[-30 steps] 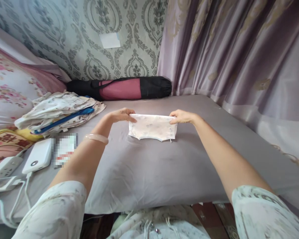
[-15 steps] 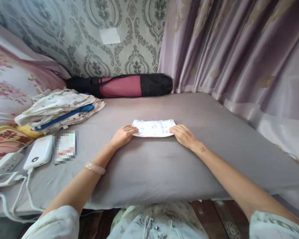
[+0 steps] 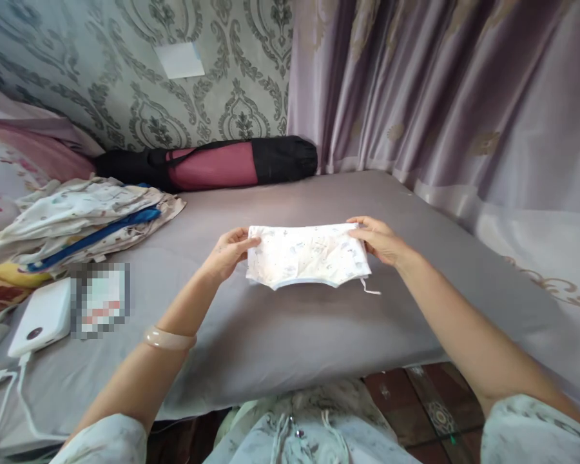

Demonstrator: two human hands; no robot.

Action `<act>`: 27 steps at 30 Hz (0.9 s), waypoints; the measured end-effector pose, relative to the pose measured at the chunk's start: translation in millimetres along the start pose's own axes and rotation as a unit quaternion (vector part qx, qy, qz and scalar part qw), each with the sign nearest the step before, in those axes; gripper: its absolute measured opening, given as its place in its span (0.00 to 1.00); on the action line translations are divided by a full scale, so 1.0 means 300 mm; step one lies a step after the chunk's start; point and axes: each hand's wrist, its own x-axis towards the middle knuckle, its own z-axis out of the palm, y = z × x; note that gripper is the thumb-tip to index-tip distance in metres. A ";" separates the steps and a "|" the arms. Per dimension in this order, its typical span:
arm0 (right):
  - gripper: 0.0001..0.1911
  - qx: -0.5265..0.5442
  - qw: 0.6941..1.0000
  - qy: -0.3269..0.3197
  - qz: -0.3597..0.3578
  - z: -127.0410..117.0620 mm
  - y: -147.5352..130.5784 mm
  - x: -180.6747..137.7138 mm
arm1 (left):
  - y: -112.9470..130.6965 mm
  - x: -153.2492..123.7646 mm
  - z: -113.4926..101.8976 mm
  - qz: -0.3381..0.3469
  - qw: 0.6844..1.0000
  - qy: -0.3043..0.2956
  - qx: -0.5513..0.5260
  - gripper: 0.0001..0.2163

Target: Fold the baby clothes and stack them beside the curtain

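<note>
- A person's left hand (image 3: pixel 226 252) and right hand (image 3: pixel 381 241) grip a folded white printed cloth (image 3: pixel 307 254), thumbs on top, one at each end, above a gray-sheeted bed (image 3: pixel 270 348).
- Taking the cloth as the clock's centre, a heap of clothes (image 3: pixel 87 206) with a blue layer sits toward ten o'clock, well apart from the left hand.
- Between eight and nine o'clock lie a blurred-out item (image 3: pixel 101 299) and a white power bank (image 3: pixel 43 316), side by side; white cables (image 3: pixel 22 399) run toward the near edge.
- At eleven o'clock, a long black-and-pink bag (image 3: pixel 212 164) bars the far side below patterned wallpaper (image 3: pixel 244 71); mauve curtains (image 3: pixel 391 77) hang from twelve to two.
- Half a second earlier, the cloth lay as a narrower strip with both hands on its ends; now it appears raised, with a notched lower edge and a loose tie (image 3: pixel 370 288) at four o'clock.
- Gray sheet stretches from the cloth toward the curtains at two and three o'clock; the bed's near edge runs across six o'clock, before the person's lap.
</note>
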 end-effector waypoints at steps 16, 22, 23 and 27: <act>0.10 -0.180 0.978 0.007 0.106 0.017 0.136 -0.040 | -0.100 -0.008 0.014 -0.137 0.968 -0.020 0.211 0.22; 0.09 -0.208 0.978 0.008 0.025 -0.007 0.168 -0.037 | -0.025 0.012 0.034 -0.120 0.954 -0.050 0.270 0.20; 0.08 -0.204 0.979 0.014 0.027 -0.028 0.162 -0.036 | -0.006 0.022 0.047 -0.114 0.954 -0.054 0.272 0.20; 0.07 -0.216 0.973 0.069 0.047 -0.159 0.135 -0.034 | 0.044 0.076 0.161 -0.078 0.959 -0.071 0.265 0.20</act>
